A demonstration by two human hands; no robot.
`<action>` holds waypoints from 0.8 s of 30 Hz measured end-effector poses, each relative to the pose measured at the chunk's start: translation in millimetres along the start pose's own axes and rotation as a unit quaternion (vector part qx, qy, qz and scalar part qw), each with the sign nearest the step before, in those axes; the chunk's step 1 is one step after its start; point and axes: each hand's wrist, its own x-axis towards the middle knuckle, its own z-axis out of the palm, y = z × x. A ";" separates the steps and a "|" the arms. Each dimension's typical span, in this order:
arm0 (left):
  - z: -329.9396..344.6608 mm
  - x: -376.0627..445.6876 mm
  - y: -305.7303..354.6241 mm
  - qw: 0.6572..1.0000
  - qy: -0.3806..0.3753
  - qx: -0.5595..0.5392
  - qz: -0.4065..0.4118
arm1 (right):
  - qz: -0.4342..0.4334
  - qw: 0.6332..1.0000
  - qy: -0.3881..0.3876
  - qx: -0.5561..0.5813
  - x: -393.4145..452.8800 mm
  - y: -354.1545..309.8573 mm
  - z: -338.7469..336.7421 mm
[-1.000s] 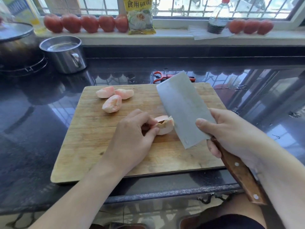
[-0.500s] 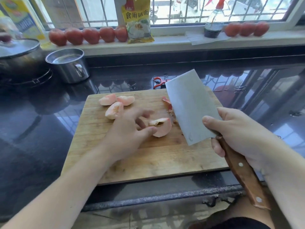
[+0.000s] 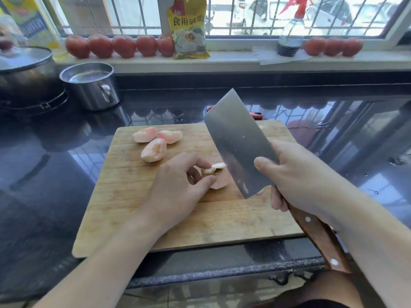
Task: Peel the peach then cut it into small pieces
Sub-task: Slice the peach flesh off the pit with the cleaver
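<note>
step: cutting, peeling done | left hand [image 3: 178, 187] pinches peach piece [image 3: 219, 182] | right hand [image 3: 295, 181] grips cleaver [image 3: 238, 143] | next: slice down just right of fingertips

You see three peeled peach pieces [image 3: 155, 141] grouped at the far left of one wooden cutting board [image 3: 124, 196]. One cleaver [image 3: 238, 143]. Eight tomatoes on the windowsill: five on the left [image 3: 124, 46], three on the right [image 3: 333, 46]. One steel mug [image 3: 91, 85].
</note>
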 end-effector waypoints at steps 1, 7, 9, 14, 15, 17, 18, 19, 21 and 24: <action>0.4 0.1 -0.9 1.000 0.002 0.002 0.005 | 0.002 1.000 -0.002 0.002 0.4 -0.6 0.2; 2.0 0.3 -4.4 1.000 0.001 -0.003 0.021 | 0.006 1.000 -0.010 -0.007 -0.5 -2.6 -4.2; 1.9 0.6 -5.3 1.000 0.002 -0.001 0.027 | 0.007 1.000 -0.016 -0.017 -0.8 -3.9 -5.1; 2.9 1.8 -6.2 0.999 0.000 0.003 0.036 | 0.022 0.998 -0.021 -0.056 4.2 -7.5 -5.2; 2.9 1.8 -6.1 0.999 0.000 0.003 0.037 | 0.023 0.998 -0.020 -0.062 6.1 -8.8 -4.9; 2.9 1.8 -5.8 0.999 -0.001 0.006 0.038 | 0.024 0.997 -0.018 -0.071 8.8 -10.8 -5.0; 2.9 1.7 -5.6 0.999 -0.002 0.008 0.039 | 0.024 0.997 -0.021 -0.075 9.1 -11.4 -5.9; 3.3 1.6 -5.3 0.999 -0.002 0.009 0.041 | 0.023 0.996 -0.027 -0.081 8.8 -11.3 -6.9; 3.4 0.8 -4.4 0.999 -0.001 0.010 0.047 | 0.021 0.995 -0.041 -0.093 6.1 -11.5 -8.6; 3.9 1.1 -4.8 0.999 0.000 0.020 0.050 | 0.025 0.994 -0.048 -0.095 2.1 -11.3 -8.8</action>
